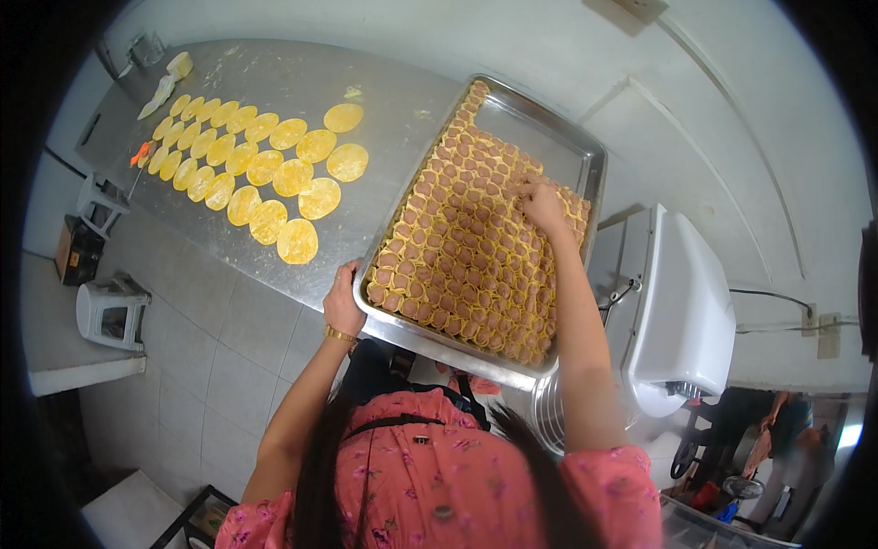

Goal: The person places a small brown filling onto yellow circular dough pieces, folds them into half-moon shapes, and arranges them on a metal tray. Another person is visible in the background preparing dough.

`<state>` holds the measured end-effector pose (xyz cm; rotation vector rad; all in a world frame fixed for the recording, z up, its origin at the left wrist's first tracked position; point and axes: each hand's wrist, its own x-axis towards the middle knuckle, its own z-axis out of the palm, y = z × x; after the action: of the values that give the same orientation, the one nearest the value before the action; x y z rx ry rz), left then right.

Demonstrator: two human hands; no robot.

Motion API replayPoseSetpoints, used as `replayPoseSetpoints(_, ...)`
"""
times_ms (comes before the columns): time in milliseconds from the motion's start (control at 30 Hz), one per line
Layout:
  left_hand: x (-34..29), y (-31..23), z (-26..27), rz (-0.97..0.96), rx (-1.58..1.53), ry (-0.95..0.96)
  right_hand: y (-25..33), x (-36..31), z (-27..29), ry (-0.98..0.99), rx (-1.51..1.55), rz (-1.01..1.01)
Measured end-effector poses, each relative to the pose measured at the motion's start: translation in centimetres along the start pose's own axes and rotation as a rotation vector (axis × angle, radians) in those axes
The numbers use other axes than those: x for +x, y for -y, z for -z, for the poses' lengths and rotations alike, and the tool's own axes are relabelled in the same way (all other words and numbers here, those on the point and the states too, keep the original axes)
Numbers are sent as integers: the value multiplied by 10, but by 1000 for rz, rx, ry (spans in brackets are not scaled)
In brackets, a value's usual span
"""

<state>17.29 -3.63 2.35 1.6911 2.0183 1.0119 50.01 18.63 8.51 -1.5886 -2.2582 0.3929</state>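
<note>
A large metal tray (373, 316) lies tilted across the table's right part, packed with rows of small open-topped dumplings (448, 229), yellow wrappers round a brown filling. The tray's far right part is bare metal. My left hand (343, 302) is closed round the tray's near left edge. Over the right part of the rows, my right hand (546, 203) has its fingers bent down together at a dumpling beside the bare part. Its fingertips partly hide the dumpling there. Left of the tray, flat round yellow wrappers (265, 168) lie in several rows.
The steel table (393, 101) meets a white wall at the back. A white machine (681, 311) stands close on the tray's right. At the table's far left are an orange item (141, 154) and a pale block (180, 65). A white stool (112, 313) stands left on the floor.
</note>
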Motion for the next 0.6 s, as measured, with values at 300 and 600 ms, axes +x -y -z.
replayPoseSetpoints(300, 1, -2, 1, 12, -3, 10, -56, 13, 29, -261, 224, -306)
replayPoseSetpoints(600, 2, -6, 5, 45, -16, 49, -92, 47, 29, -151, 215, -370)
